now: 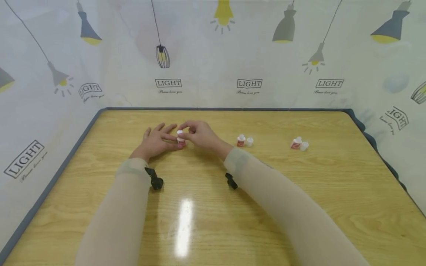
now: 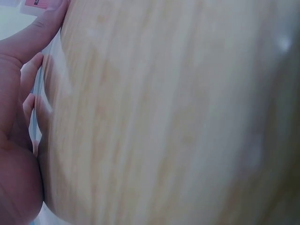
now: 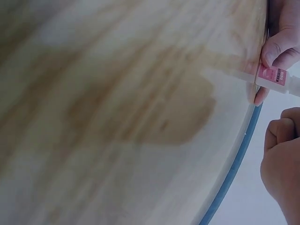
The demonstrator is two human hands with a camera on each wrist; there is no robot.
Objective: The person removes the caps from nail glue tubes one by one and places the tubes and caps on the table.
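A small white bottle with a red label point(image 1: 181, 142) stands upright on the table between both hands. My left hand point(image 1: 158, 141) pinches it low down between thumb and forefinger, with the other fingers spread over the tabletop. My right hand point(image 1: 202, 135) reaches in from the right, its thumb and forefinger pinching the white top point(image 1: 179, 132) of the bottle. In the right wrist view the bottle's label point(image 3: 274, 75) shows beside the left thumb, but the right fingertips are out of frame. Only a corner of the label point(image 2: 36, 3) appears in the left wrist view.
Right of the hands stands a similar bottle point(image 1: 241, 141) with a white cap point(image 1: 250, 142) beside it. Farther right, another bottle point(image 1: 296, 143) stands by its cap point(image 1: 304, 146). The wooden table point(image 1: 199, 229) has a dark blue edge, with a lamp-printed wall covering point(image 1: 206, 55) behind it.
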